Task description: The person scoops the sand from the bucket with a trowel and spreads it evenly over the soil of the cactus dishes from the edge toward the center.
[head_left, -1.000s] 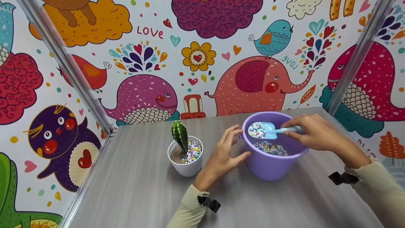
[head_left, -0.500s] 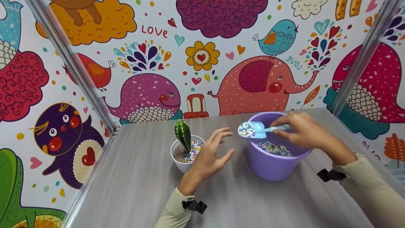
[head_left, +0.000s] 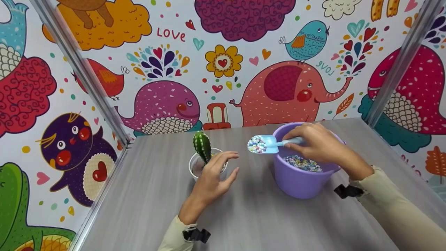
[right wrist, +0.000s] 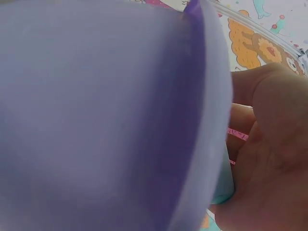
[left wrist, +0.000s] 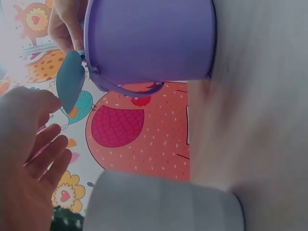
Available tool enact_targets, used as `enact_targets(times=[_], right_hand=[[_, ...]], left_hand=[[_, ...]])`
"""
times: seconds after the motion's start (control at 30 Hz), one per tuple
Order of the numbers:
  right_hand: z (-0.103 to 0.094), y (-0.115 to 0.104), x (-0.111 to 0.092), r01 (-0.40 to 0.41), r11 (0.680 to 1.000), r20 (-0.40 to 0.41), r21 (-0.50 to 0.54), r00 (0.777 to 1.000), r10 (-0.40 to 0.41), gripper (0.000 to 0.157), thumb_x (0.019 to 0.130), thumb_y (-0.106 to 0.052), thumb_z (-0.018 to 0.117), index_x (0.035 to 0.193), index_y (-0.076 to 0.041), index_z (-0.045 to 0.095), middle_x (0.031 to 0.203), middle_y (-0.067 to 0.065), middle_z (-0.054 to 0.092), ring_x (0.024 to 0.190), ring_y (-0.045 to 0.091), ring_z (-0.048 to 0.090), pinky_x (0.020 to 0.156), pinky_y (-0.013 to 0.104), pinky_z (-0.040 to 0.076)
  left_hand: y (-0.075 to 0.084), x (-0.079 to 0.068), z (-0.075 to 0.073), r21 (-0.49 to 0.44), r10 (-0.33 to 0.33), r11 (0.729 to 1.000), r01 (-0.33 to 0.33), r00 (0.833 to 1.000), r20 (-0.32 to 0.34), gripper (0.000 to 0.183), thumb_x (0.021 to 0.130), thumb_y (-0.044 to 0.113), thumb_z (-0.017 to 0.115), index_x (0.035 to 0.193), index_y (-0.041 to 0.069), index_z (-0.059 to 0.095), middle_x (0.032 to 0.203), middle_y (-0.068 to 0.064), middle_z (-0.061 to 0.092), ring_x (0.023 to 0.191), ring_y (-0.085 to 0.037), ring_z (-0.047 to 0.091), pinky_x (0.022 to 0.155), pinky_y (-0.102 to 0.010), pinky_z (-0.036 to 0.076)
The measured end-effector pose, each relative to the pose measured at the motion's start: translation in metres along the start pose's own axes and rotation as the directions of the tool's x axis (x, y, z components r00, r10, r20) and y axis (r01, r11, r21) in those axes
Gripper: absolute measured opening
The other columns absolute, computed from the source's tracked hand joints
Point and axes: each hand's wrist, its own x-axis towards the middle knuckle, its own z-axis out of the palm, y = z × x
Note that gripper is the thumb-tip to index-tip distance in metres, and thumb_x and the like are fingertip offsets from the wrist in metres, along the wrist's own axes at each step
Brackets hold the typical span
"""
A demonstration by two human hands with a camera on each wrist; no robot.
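My right hand (head_left: 315,143) grips the handle of a light blue scoop (head_left: 270,144). Small pastel pebbles (head_left: 257,144) fill the scoop's blade, which juts out past the left rim of a purple bucket (head_left: 301,184). More pebbles lie at the bucket's bottom. My left hand (head_left: 209,177), fingers loosely extended and holding nothing, is in front of a white pot (head_left: 194,168) and hides much of it. A green cactus (head_left: 202,144) stands in that pot. In the left wrist view the blue scoop (left wrist: 70,79) hangs beyond my left hand (left wrist: 33,149), beside the purple bucket (left wrist: 149,41).
The pot and bucket stand on a grey wood-grain table (head_left: 258,216). Walls with cartoon animals (head_left: 278,94) rise behind and on both sides, with metal posts (head_left: 80,73) at the corners. The bucket's purple handle (left wrist: 127,90) hangs at its side.
My right hand has carried the loaded scoop left, from inside the bucket to beyond its rim. My left hand has left the bucket's rim and moved left to the pot.
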Motion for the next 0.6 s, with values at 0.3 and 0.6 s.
enact_targets(times=[0.3, 0.6], right_hand=[[0.01, -0.009, 0.01, -0.019, 1.0, 0.015, 0.023, 1.0, 0.019, 0.022, 0.095, -0.027, 0.085, 0.117, -0.021, 0.085, 0.107, -0.007, 0.083, 0.104, 0.019, 0.073, 0.095, 0.05, 0.058], [0.019, -0.019, 0.02, -0.003, 1.0, 0.006, 0.02, 1.0, 0.003, 0.019, 0.095, -0.027, 0.085, 0.113, -0.022, 0.085, 0.107, -0.007, 0.082, 0.101, 0.017, 0.069, 0.092, 0.044, 0.053]], left_hand=[[-0.017, -0.019, -0.019, 0.022, 0.006, 1.0, -0.004, 0.998, -0.065, 0.027, 0.097, 0.018, 0.083, 0.123, 0.014, 0.074, 0.121, 0.006, 0.075, 0.117, -0.012, 0.069, 0.102, -0.03, 0.058], [-0.039, -0.033, -0.036, 0.057, -0.004, 0.998, 0.014, 0.985, -0.172, 0.02, 0.094, 0.021, 0.087, 0.104, 0.009, 0.076, 0.101, 0.002, 0.075, 0.096, -0.013, 0.07, 0.081, -0.038, 0.063]])
